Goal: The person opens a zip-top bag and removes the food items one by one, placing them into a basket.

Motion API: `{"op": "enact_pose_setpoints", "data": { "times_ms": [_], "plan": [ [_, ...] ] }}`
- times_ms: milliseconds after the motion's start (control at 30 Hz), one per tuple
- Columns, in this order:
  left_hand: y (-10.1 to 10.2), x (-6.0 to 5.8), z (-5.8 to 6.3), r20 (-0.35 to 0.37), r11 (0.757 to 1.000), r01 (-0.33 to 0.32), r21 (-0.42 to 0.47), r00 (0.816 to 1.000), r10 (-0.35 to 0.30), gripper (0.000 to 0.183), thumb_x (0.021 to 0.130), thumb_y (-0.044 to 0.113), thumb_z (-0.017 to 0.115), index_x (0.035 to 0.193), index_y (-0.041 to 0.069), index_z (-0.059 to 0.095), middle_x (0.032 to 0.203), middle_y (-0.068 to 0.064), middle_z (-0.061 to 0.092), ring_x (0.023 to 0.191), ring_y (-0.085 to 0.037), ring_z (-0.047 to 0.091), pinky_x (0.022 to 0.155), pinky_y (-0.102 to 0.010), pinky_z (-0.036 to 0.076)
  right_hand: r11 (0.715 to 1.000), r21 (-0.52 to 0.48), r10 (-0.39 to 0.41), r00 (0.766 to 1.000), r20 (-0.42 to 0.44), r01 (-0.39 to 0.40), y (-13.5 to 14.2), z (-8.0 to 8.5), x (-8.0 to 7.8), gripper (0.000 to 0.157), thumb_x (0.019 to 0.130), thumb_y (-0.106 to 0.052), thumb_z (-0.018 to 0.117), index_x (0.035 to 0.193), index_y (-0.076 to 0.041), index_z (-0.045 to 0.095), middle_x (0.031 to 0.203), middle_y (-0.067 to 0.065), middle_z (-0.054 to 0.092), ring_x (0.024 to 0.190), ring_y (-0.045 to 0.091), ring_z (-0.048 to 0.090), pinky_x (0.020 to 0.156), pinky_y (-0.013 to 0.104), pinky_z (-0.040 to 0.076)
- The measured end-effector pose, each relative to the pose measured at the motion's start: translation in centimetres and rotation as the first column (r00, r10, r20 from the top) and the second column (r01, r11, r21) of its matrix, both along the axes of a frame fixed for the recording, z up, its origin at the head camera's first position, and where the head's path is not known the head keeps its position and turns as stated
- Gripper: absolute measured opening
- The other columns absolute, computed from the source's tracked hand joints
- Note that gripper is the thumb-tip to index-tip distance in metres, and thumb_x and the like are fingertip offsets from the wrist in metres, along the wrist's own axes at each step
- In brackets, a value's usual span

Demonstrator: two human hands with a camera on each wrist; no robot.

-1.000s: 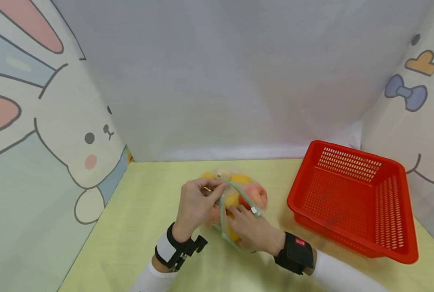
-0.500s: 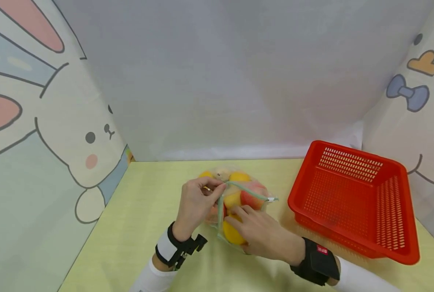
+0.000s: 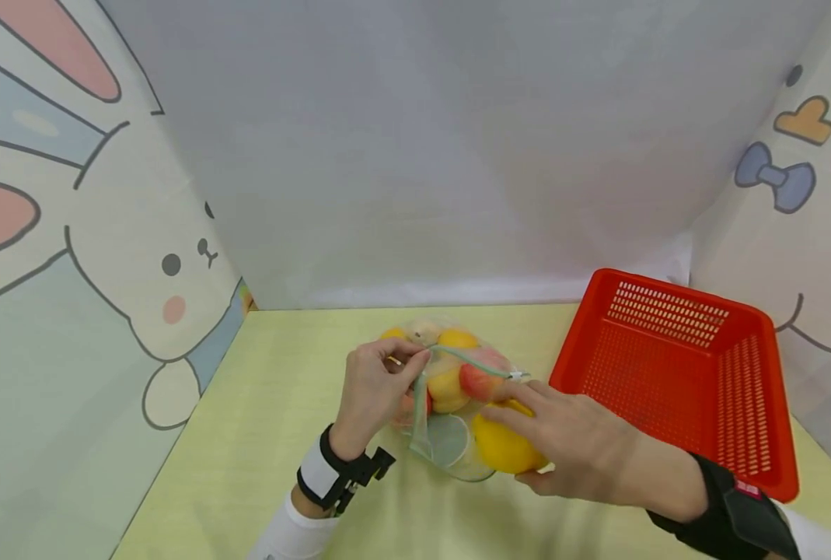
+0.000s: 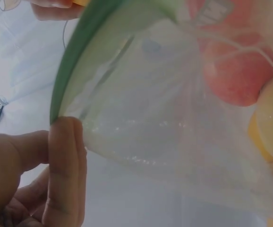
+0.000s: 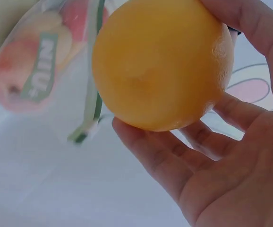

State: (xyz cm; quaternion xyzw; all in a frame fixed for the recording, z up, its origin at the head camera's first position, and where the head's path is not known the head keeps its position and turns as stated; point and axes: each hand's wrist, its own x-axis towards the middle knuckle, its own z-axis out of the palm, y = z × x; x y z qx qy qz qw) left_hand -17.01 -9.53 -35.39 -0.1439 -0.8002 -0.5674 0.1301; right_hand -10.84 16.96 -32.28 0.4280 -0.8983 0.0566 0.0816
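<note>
A clear zip bag (image 3: 450,443) with a green zip edge (image 4: 68,71) lies on the table with its mouth towards me. My left hand (image 3: 380,389) pinches that edge between thumb and finger at the bag's far left corner. Inside the bag are a red apple (image 3: 480,382), a yellow fruit (image 3: 446,389) and several more fruits. With fingers and thumb curled round it, my right hand (image 3: 583,443) grips a yellow-orange citrus fruit (image 5: 160,61) at the right of the bag's mouth. The white zip slider (image 3: 518,375) shows just above this hand.
A red plastic basket (image 3: 674,288) with slotted walls stands on the right of the pale yellow table (image 3: 282,350). White cloth (image 3: 422,155) hangs behind the table, and printed cartoon panels (image 3: 128,272) flank it.
My right hand has come out of the bag's mouth to the right, bringing the citrus fruit with it. A pale round patch now shows in the bag. The left hand stays put.
</note>
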Motion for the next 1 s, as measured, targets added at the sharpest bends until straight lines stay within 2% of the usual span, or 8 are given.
{"op": "enact_pose_setpoints", "data": {
  "times_ms": [167,267,467,567,767,1000],
  "plan": [
    [0.0,-0.1,-0.1,0.005,1.000,-0.004,-0.002,1.000,0.004,0.004,0.092,0.009,0.082,0.090,0.005,0.082,0.083,-0.013,0.079,0.053,-0.008,0.064,0.051,-0.023,0.057,0.991,0.023,-0.131,0.989,0.066,0.130,3.1,1.6,-1.2,0.068,0.075,-0.036,0.096,0.134,-0.025,0.065,0.130,-0.002,0.062,0.109,0.019,0.063,0.075,0.032,0.065],
    [0.0,-0.1,-0.2,-0.006,1.000,-0.012,-0.021,1.000,0.012,0.004,0.092,0.009,0.082,0.090,0.005,0.082,0.083,-0.011,0.079,0.055,-0.008,0.064,0.052,-0.022,0.057,0.982,0.009,-0.190,0.980,0.065,0.190,5.0,2.7,-2.5,0.067,0.072,-0.037,0.098,0.130,-0.023,0.069,0.127,-0.002,0.065,0.109,0.020,0.065,0.083,0.041,0.067],
    [-0.1,-0.1,-0.2,-0.035,0.997,-0.038,-0.072,0.999,0.035,0.004,0.091,0.011,0.083,0.090,0.007,0.083,0.083,-0.008,0.079,0.060,-0.007,0.065,0.056,-0.019,0.056,0.951,0.014,-0.308,0.947,0.089,0.308,8.3,3.7,-6.0,0.067,0.066,-0.031,0.102,0.125,-0.016,0.072,0.119,0.002,0.069,0.100,0.017,0.065,0.084,0.043,0.067],
    [-0.1,-0.1,-0.3,-0.035,0.996,-0.041,-0.075,0.999,0.039,0.004,0.091,0.011,0.083,0.090,0.007,0.083,0.083,-0.007,0.079,0.061,-0.008,0.064,0.057,-0.019,0.055,0.936,0.055,-0.352,0.928,0.120,0.348,9.7,3.1,-8.1,0.066,0.067,-0.031,0.101,0.124,-0.012,0.072,0.117,0.004,0.068,0.097,0.017,0.063,0.080,0.040,0.067],
    [-0.1,-0.1,-0.3,-0.035,0.997,-0.039,-0.072,0.999,0.037,0.004,0.091,0.011,0.083,0.090,0.008,0.083,0.082,-0.007,0.079,0.060,-0.007,0.063,0.057,-0.019,0.055,0.905,0.102,-0.426,0.892,0.154,0.414,12.6,1.2,-12.0,0.063,0.071,-0.025,0.097,0.124,-0.005,0.071,0.109,0.008,0.068,0.092,0.020,0.062,0.077,0.044,0.065],
    [-0.1,-0.1,-0.2,-0.030,0.997,-0.034,-0.074,0.999,0.032,0.004,0.092,0.011,0.082,0.090,0.007,0.083,0.082,-0.008,0.078,0.060,-0.006,0.063,0.058,-0.019,0.055,0.858,0.158,-0.512,0.829,0.223,0.488,15.8,-1.3,-16.4,0.064,0.075,-0.020,0.093,0.128,0.004,0.065,0.108,0.014,0.067,0.091,0.026,0.059,0.077,0.047,0.063]
  ]
}}
